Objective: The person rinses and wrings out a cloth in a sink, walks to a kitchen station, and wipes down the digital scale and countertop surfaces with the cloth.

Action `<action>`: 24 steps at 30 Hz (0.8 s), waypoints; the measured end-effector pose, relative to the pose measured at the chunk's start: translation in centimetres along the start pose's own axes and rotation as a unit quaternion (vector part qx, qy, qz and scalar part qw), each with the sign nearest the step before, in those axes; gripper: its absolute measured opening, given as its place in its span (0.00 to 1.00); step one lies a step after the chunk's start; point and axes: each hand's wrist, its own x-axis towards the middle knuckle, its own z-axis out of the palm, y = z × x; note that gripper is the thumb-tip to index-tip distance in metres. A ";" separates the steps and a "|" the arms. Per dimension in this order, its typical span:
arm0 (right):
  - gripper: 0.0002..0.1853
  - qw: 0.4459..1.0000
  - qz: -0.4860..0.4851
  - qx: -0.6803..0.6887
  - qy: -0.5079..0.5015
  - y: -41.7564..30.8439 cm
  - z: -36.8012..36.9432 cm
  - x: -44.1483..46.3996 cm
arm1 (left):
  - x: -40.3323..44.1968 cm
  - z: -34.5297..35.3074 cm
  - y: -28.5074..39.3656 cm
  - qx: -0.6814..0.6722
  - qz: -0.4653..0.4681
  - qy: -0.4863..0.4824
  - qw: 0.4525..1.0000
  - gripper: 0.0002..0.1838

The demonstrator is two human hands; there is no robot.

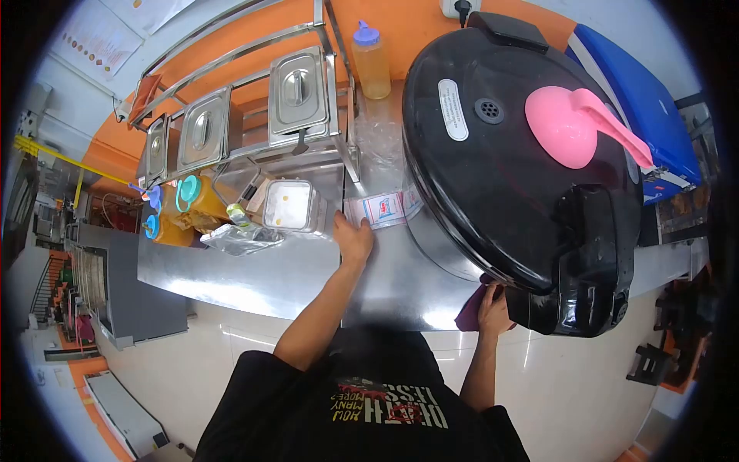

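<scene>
My left hand is at the near left end of a flat white packet with red and blue print, its fingers closed on that end. The packet lies on the steel counter, its far end against the large rice cooker with a black lid. A clear square tub of white contents stands just left of this hand. By the cooker's lower front, my right hand grips a dark maroon cloth; some fingers are hidden under the cooker's edge. A pink scoop rests on the lid.
A steel rack with lidded pans stands at the back left. Near it are a yellow bottle, orange-filled bottles and a silver pouch. A blue cooler box sits behind the cooker. The counter's front edge is at my waist.
</scene>
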 end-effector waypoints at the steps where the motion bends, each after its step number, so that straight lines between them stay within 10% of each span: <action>1: 0.27 1.000 0.004 -0.008 -0.004 -0.2 -0.3 0.0 | 0.1 0.6 0.4 0.017 -0.019 0.025 0.999 0.38; 5: 0.27 0.999 0.039 -0.007 -0.031 -0.5 -0.8 -0.3 | 2.0 0.0 2.7 -0.077 -0.202 -0.076 0.973 0.36; 10: 0.29 0.994 0.084 0.000 -0.075 -0.1 0.1 0.1 | 0.1 -3.7 6.2 -0.398 -0.227 -0.233 0.858 0.04; 18: 0.47 0.964 -0.223 -0.037 -0.138 -10.9 0.0 -8.6 | -3.6 -22.5 9.3 -0.455 -0.143 -0.135 0.869 0.14; 24: 0.39 0.884 -0.425 0.101 -0.168 -23.8 4.6 -5.1 | -0.1 -21.7 4.7 -0.496 -0.158 -0.061 0.852 0.16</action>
